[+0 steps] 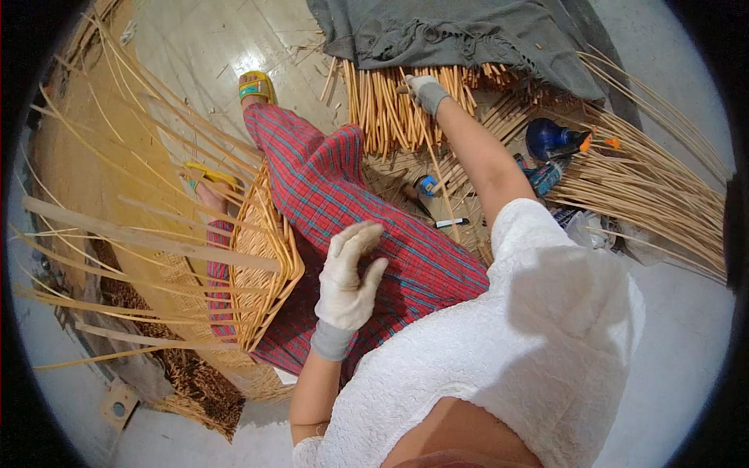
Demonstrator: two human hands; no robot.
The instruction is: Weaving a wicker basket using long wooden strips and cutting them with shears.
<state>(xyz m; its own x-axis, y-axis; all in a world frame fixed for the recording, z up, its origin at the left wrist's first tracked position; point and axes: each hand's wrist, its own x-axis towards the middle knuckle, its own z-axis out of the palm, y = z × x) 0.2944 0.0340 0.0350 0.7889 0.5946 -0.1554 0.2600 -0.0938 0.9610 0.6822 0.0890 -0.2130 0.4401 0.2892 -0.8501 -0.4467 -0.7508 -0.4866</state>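
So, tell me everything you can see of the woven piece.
The woven piece is tan and looks like wicker: a tight weave with a thick edge that forms a blunt corner on the right. Long strands, some thin, some wide and flat, fan out leftward. It sits tilted, partly hiding your red plaid trousers, and seems to rest against them. Your left hand is nearby, not touching it.

Woven cane piece (248, 269), left of centre: honey-coloured, closely woven, unfinished, with a thick border that bends to a blunt corner at right; long pale stakes, some round and thin, others flat and broad, fan out leftward, their ends loose. Bundle of rods (374, 109), upper centre: golden-brown, packed side by side, upper ends covered. 1 slender rod (439, 173), held near its upper end, slants down rightward from the bundle.
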